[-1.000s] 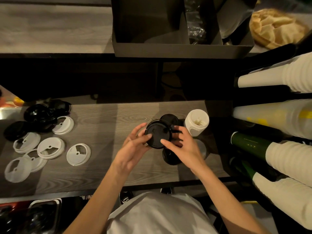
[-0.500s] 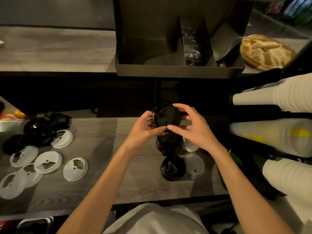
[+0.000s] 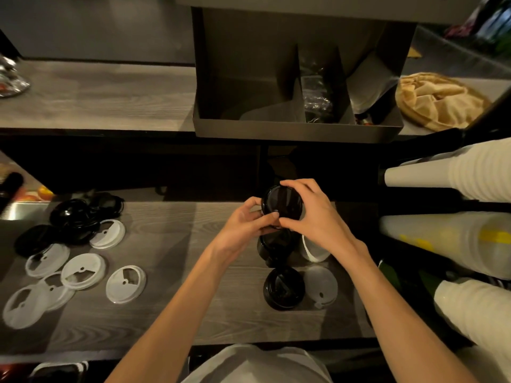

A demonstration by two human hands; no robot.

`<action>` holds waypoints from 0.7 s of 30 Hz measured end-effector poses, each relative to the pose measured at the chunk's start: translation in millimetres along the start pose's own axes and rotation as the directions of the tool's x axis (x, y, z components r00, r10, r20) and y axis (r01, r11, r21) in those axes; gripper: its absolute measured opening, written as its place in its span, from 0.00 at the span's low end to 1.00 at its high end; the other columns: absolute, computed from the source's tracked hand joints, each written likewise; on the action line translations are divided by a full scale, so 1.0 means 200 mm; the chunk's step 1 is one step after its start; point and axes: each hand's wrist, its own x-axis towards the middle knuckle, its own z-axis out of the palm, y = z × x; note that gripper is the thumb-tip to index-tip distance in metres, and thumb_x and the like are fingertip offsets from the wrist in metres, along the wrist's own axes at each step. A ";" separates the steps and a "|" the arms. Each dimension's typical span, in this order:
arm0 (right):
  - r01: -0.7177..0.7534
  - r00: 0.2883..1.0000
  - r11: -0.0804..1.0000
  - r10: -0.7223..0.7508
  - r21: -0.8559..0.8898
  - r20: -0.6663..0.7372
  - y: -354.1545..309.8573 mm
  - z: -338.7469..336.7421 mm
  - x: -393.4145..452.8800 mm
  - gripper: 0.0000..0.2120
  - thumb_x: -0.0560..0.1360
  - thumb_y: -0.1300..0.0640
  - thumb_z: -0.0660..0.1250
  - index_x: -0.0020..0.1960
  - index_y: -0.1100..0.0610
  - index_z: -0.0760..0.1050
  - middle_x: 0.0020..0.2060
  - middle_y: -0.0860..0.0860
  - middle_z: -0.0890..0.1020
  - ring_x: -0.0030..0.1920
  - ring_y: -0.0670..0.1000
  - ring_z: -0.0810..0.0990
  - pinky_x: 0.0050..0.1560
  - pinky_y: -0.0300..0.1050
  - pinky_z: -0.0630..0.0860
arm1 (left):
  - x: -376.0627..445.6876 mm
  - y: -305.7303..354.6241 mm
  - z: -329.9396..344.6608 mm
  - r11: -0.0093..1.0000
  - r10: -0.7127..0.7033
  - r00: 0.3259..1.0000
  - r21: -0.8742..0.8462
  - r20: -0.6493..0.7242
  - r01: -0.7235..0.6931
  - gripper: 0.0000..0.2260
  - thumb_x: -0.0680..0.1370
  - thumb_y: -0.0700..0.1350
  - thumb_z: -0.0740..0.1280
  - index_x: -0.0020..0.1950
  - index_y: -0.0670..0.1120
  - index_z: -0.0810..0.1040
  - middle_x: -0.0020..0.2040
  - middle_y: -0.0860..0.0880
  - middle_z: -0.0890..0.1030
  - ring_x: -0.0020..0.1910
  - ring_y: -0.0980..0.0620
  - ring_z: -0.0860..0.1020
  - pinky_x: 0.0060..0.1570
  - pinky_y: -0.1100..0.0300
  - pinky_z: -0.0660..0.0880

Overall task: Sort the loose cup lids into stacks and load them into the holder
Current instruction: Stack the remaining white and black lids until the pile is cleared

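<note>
Black lid stack (image 3: 282, 203) higher, off the counter (image 3: 171, 244).

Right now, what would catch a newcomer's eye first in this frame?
Both hands, the left hand and right hand, grip a black lid held up at centre above the grey counter. Loose white lids and black lids lie scattered at left. A dark divided holder sits on the shelf behind.

Bare grey wood-grain counter (image 3: 179, 258) is lying open between the scattered translucent white plastic lids (image 3: 83, 270) at left and the short black lid stack (image 3: 284, 288) at centre. Sleeved paper cup stacks (image 3: 453, 172) are jutting in from the right, narrowing that side. The black divided holder box (image 3: 296, 131) is overhanging the rear.
</note>
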 end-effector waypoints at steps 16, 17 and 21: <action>-0.005 0.902 0.984 0.081 -0.179 0.424 0.22 0.13 0.14 0.40 0.71 0.55 0.80 0.78 0.47 0.66 0.72 0.50 0.64 0.72 0.53 0.68 0.70 0.49 0.71 | -0.03 -0.55 -0.08 0.948 -0.306 0.842 -0.225 -0.445 0.226 0.19 0.83 0.29 0.54 0.72 0.39 0.73 0.70 0.41 0.75 0.67 0.40 0.76 0.58 0.52 0.79; 0.016 0.887 0.982 0.074 -0.191 0.455 0.23 0.15 0.14 0.40 0.71 0.56 0.80 0.78 0.47 0.65 0.72 0.50 0.64 0.73 0.53 0.68 0.71 0.49 0.71 | -0.04 -0.57 -0.08 0.951 -0.295 0.854 -0.215 -0.429 0.221 0.21 0.83 0.28 0.53 0.74 0.40 0.71 0.72 0.42 0.74 0.70 0.41 0.74 0.62 0.51 0.77; 0.050 0.853 0.980 0.060 -0.194 0.519 0.28 0.23 0.15 0.40 0.71 0.58 0.80 0.78 0.46 0.66 0.72 0.48 0.65 0.73 0.52 0.68 0.71 0.49 0.71 | -0.05 -0.58 -0.07 0.941 -0.308 0.886 -0.248 -0.347 0.230 0.27 0.81 0.27 0.51 0.77 0.44 0.69 0.66 0.48 0.77 0.70 0.45 0.73 0.63 0.51 0.76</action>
